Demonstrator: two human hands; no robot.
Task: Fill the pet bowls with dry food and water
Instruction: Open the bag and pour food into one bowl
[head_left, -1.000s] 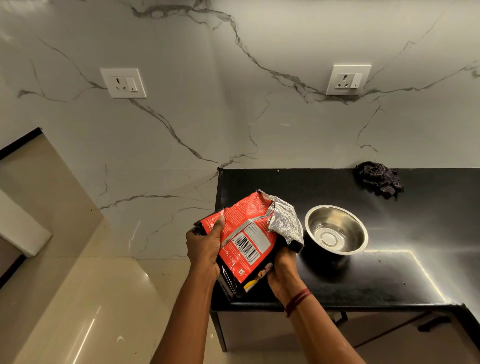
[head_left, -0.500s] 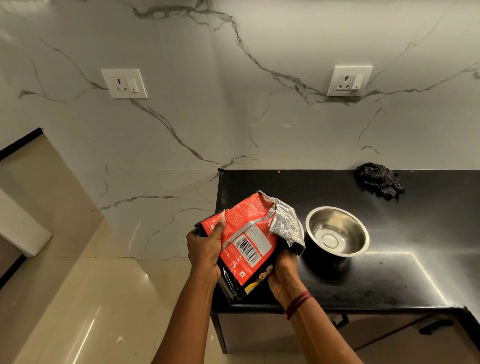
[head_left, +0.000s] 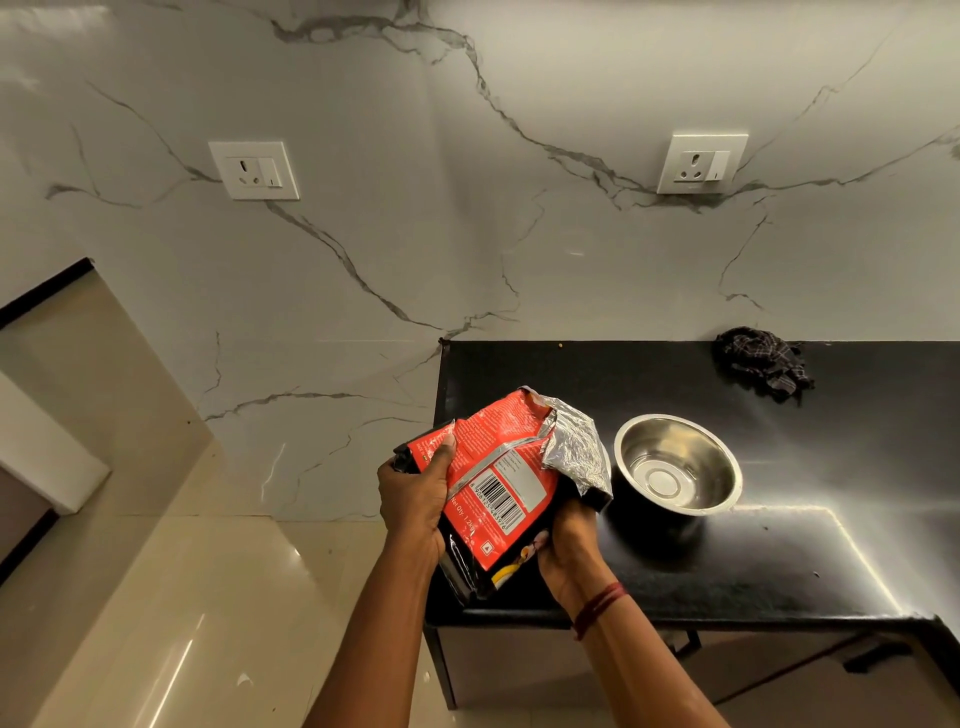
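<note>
Glossy beige floor (head_left: 171, 597) across the lower left of the frame, under a marble-veined wall (head_left: 415, 234). Left socket plate (head_left: 254, 170) fixed on that wall in the upper left.

At lower centre, left hand (head_left: 413, 501) clamped around the left edge of the red food bag (head_left: 493, 493), thumb pressed on the printed face. Bag tilted, barcode label facing up, torn foil mouth (head_left: 574, 452) at its upper right pointing toward the bowl. Lower end of the bag over the front left corner of the black surface (head_left: 779, 566). Right hand (head_left: 569, 545) gripping the bag from below at its right side, fingers hidden behind the packet; red thread band (head_left: 597, 608) around that wrist.

Just right of the bag's mouth, steel bowl (head_left: 678, 462) standing upright on the surface, not touching the foil, nothing visible inside but bare shiny metal.

Further right and back, crumpled dark checked cloth (head_left: 761, 361) lying on the surface against the wall, well apart from the bowl. Above it, second socket plate (head_left: 701, 162) in the upper right. Dark cabinet handle (head_left: 875, 657) under the surface edge at lower right.
</note>
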